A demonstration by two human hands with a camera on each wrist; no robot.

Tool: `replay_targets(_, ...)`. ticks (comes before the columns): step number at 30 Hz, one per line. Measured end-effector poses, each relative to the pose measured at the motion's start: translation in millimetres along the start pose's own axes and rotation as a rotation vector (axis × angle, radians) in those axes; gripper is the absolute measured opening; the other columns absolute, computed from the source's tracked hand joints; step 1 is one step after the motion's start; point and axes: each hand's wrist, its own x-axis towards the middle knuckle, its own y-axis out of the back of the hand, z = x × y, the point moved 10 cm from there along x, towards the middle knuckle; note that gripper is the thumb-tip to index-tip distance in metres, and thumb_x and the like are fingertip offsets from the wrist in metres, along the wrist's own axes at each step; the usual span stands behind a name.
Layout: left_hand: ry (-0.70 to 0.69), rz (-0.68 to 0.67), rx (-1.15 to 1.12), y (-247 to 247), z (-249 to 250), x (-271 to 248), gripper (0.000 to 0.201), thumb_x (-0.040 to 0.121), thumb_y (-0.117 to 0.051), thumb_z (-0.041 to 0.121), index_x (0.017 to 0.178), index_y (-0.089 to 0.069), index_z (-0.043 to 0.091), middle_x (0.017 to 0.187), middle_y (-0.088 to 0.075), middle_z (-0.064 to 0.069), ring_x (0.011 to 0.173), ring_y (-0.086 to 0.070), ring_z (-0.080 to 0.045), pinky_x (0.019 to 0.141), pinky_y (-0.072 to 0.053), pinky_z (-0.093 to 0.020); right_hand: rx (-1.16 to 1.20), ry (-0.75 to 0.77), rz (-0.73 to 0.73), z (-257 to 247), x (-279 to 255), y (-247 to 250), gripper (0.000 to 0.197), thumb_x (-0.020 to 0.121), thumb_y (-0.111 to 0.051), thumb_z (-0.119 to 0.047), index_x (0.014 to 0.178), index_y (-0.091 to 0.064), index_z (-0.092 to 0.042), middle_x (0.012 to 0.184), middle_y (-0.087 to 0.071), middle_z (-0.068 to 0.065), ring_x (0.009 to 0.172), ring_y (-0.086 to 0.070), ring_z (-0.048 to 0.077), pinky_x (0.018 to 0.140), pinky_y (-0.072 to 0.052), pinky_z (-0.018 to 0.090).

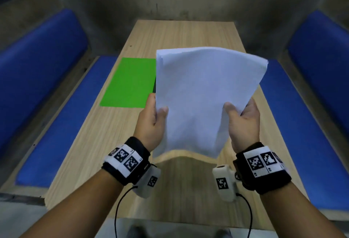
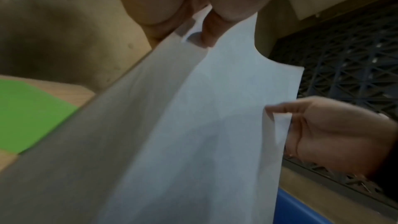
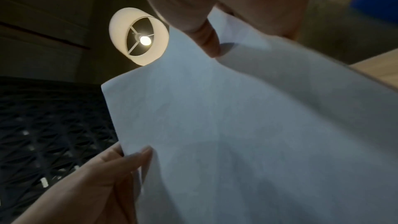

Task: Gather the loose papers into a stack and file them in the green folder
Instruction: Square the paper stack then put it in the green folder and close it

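Note:
A stack of white papers [image 1: 200, 96] is held up above the wooden table [image 1: 117, 143], tilted and bowed at its lower edge. My left hand [image 1: 154, 116] grips its left side, thumb on the front. My right hand [image 1: 239, 116] grips the right side the same way. The left wrist view shows the papers [image 2: 204, 125] with the thumb tip pressed on them and the right hand [image 2: 323, 134] at their far edge. In the right wrist view the papers [image 3: 237, 125] fill the frame, the left hand [image 3: 107, 168] pinching their edge. The green folder [image 1: 130, 82] lies shut and flat on the table, left of the papers.
Blue cushioned benches [image 1: 56, 115] run along both sides of the table, the right one [image 1: 294, 124] close by. A grey wall stands past the table's far end. A lit lamp [image 3: 140, 38] hangs overhead. Cables trail from both wrist cameras.

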Motion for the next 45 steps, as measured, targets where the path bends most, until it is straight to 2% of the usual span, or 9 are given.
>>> replay_targets(3, -0.106, 0.087, 0.023, 10.3, 31.8, -3.9, 0.014, 0.095, -0.042, 0.014, 0.104, -0.042, 0.024, 0.075, -0.057, -0.001, 0.066, -0.053, -0.022, 0.060, -0.044, -0.045, 0.027, 0.148, -0.039, -34.0, -9.5, -9.5, 0.036, 0.089, -0.051, 0.001, 0.111, -0.059, -0.027, 0.112, -0.068, 0.002, 0.104, -0.067, 0.016, 0.085, -0.055, 0.032)
replay_targets(7, -0.049, 0.132, 0.002, 11.1, 13.6, -17.7, 0.024, 0.093, -0.044, 0.014, 0.104, -0.037, 0.034, 0.098, -0.058, 0.034, 0.087, -0.057, 0.010, 0.077, -0.048, -0.023, -0.006, 0.212, -0.081, -29.0, -21.0, -13.4, 0.031, 0.091, -0.050, -0.001, 0.112, -0.056, -0.022, 0.110, -0.066, 0.002, 0.103, -0.065, 0.016, 0.082, -0.055, 0.029)
replay_targets(13, 0.121, 0.092, 0.005, 0.3, -36.0, -36.9, 0.039, 0.087, -0.047, 0.019, 0.122, -0.030, 0.015, 0.114, -0.049, 0.021, 0.097, -0.052, 0.020, 0.085, -0.049, -0.027, -0.131, 0.129, -0.099, 6.8, -25.1, -11.7, 0.035, 0.088, -0.052, -0.004, 0.103, -0.044, -0.034, 0.100, -0.060, -0.007, 0.088, -0.061, 0.002, 0.078, -0.052, 0.038)
replay_targets(16, -0.004, 0.160, -0.040, 13.9, -4.8, -19.4, 0.061, 0.088, -0.050, 0.009, 0.138, -0.016, 0.000, 0.134, -0.042, 0.007, 0.122, -0.047, 0.001, 0.100, -0.044, -0.025, -0.089, 0.290, -0.039, -26.1, -21.1, -7.9, 0.059, 0.086, -0.051, 0.004, 0.125, -0.030, -0.037, 0.118, -0.056, 0.006, 0.107, -0.060, 0.018, 0.091, -0.052, 0.044)
replay_targets(20, -0.289, 0.239, 0.044, 32.6, 51.8, -1.6, 0.076, 0.089, -0.050, -0.004, 0.144, -0.002, 0.018, 0.143, -0.032, -0.014, 0.136, -0.035, -0.030, 0.112, -0.032, -0.048, -0.228, 0.507, -0.033, -58.7, -18.0, -10.3, 0.087, 0.085, -0.052, 0.002, 0.137, -0.014, -0.055, 0.132, -0.043, 0.006, 0.118, -0.052, 0.027, 0.100, -0.047, 0.043)
replay_targets(25, -0.375, 0.208, 0.237, 37.8, 63.3, 5.7, 0.039, 0.091, -0.051, -0.002, 0.123, -0.041, 0.017, 0.118, -0.049, -0.003, 0.114, -0.047, -0.002, 0.101, -0.037, -0.021, -0.381, 0.694, -0.071, -73.8, -23.2, -17.1, 0.055, 0.084, -0.049, 0.015, 0.129, -0.049, -0.017, 0.120, -0.041, 0.006, 0.111, -0.037, -0.017, 0.089, -0.036, 0.003)
replay_targets(37, -0.370, 0.198, 0.169, 37.2, 57.2, 5.8, 0.039, 0.092, -0.050, 0.001, 0.122, -0.038, 0.022, 0.120, -0.053, -0.010, 0.115, -0.050, -0.005, 0.099, -0.041, -0.024, -0.340, 0.604, -0.067, -68.6, -18.5, -12.2, 0.051, 0.089, -0.048, 0.005, 0.129, -0.047, -0.026, 0.121, -0.050, 0.003, 0.109, -0.052, 0.008, 0.092, -0.046, 0.023)
replay_targets(40, -0.125, 0.177, -0.166, 36.7, 27.5, 7.8, 0.047, 0.090, -0.047, 0.004, 0.124, -0.033, 0.033, 0.114, -0.058, -0.013, 0.101, -0.060, -0.022, 0.089, -0.052, -0.038, -0.063, 0.370, -0.104, -49.9, -11.9, -7.6, 0.058, 0.091, -0.046, 0.005, 0.125, -0.038, -0.041, 0.117, -0.056, 0.005, 0.093, -0.062, 0.009, 0.080, -0.054, 0.026)
replay_targets(45, 0.133, 0.161, -0.353, 13.2, -10.2, -6.1, 0.030, 0.086, -0.042, 0.007, 0.110, -0.047, 0.025, 0.101, -0.061, 0.008, 0.089, -0.060, 0.000, 0.078, -0.050, -0.020, 0.006, 0.121, -0.155, -9.4, -8.3, -17.9, 0.033, 0.094, -0.037, 0.006, 0.109, -0.053, -0.019, 0.092, -0.061, -0.007, 0.078, -0.059, -0.006, 0.070, -0.049, 0.015)
